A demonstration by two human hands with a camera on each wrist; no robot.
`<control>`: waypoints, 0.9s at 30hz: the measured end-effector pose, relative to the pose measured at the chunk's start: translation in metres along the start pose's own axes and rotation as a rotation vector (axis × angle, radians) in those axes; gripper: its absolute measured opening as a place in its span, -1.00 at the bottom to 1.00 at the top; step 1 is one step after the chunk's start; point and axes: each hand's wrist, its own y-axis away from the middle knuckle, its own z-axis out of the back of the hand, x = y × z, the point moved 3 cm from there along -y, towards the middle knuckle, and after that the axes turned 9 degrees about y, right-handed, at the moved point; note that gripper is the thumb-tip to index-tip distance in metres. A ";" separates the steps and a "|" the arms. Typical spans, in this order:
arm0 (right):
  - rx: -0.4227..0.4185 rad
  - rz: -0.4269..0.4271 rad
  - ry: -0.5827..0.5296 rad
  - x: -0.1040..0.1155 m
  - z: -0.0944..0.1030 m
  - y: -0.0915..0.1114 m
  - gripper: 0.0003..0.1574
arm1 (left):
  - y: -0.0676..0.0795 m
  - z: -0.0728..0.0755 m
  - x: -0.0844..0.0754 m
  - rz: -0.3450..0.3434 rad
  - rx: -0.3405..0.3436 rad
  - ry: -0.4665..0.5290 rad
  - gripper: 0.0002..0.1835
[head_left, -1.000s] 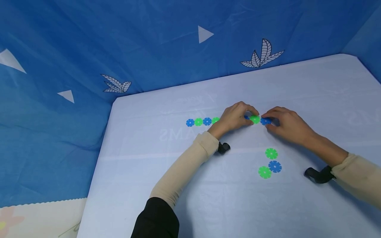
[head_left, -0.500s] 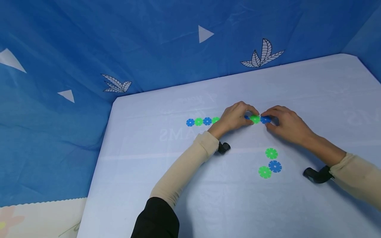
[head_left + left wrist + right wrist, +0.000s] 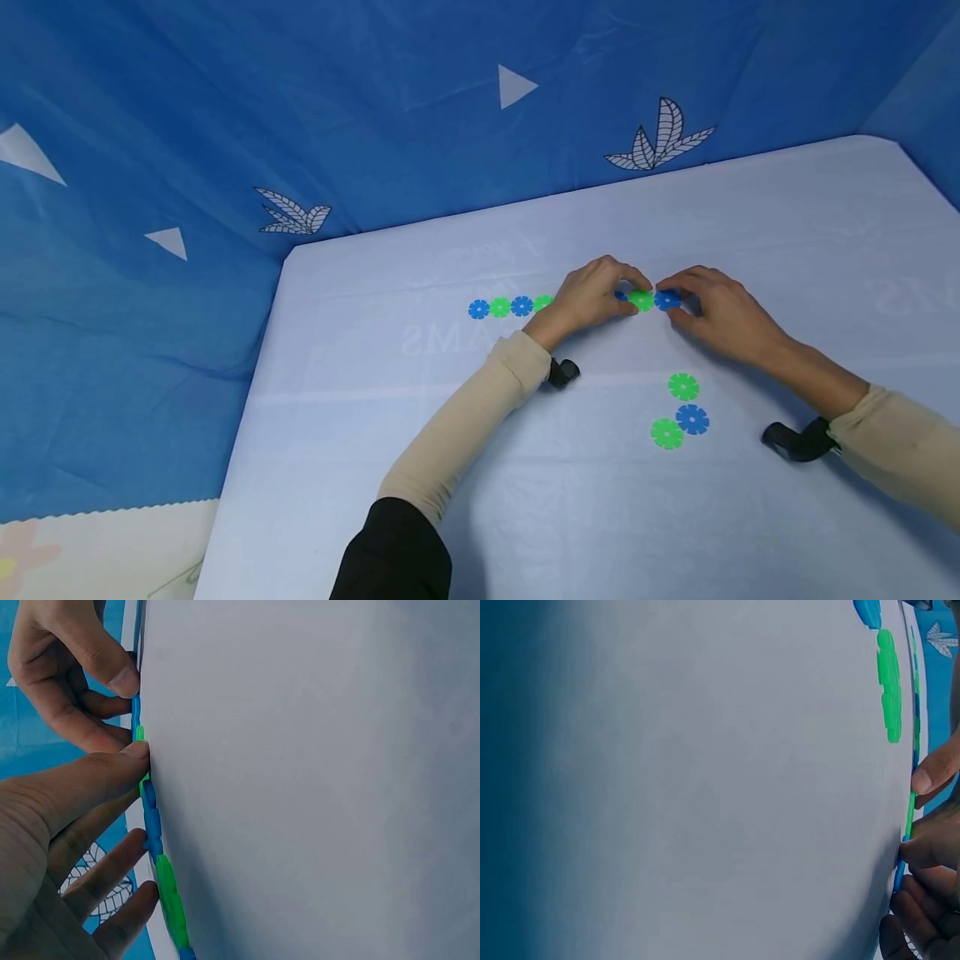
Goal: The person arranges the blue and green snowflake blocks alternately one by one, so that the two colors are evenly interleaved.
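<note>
Notched, flower-shaped plastic discs, blue and green by turns, form a row on the white table. My left hand [image 3: 588, 296] covers the middle of that row and pinches a green disc [image 3: 641, 301] between thumb and fingers. Just right of it, a blue disc [image 3: 667, 300] is pinched by my right hand [image 3: 723, 317], its edge right up against the green one. Whether their slots interlock is too small to tell. In the left wrist view the green disc [image 3: 140, 733] shows edge-on near my left thumb. The right wrist view has the blue disc [image 3: 900, 874] under my right fingertips.
Nearer on the table [image 3: 570, 500] lie a loose green disc [image 3: 683, 387], a loose blue disc [image 3: 692, 419] and another green disc [image 3: 667, 433] touching the blue one. The row's left end [image 3: 479, 309] sticks out past my left wrist. A blue printed cloth [image 3: 420, 108] hangs behind.
My right hand has shifted slightly left with the blue disc, closing the small gap to the green disc. The left hand and the loose discs have stayed in place.
</note>
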 end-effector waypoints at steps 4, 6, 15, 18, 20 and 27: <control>0.012 -0.002 0.008 0.001 -0.001 -0.001 -0.50 | 0.000 0.000 0.000 0.001 -0.003 0.002 -0.64; 0.016 -0.002 0.010 0.001 -0.001 -0.001 -0.50 | 0.001 0.001 0.000 -0.001 -0.004 0.002 -0.64; -0.006 -0.005 -0.028 -0.002 0.000 0.003 -0.42 | 0.000 0.000 -0.001 -0.001 -0.004 0.001 -0.64; -0.019 -0.001 -0.035 -0.003 0.001 0.005 -0.35 | 0.000 0.000 -0.001 -0.004 -0.006 0.001 -0.64; -0.023 -0.006 -0.033 -0.003 0.001 0.007 -0.31 | 0.000 0.000 -0.001 -0.004 -0.006 0.003 -0.64; -0.055 -0.023 -0.049 -0.004 0.004 0.024 -0.33 | 0.001 0.001 -0.002 0.000 -0.007 0.008 -0.66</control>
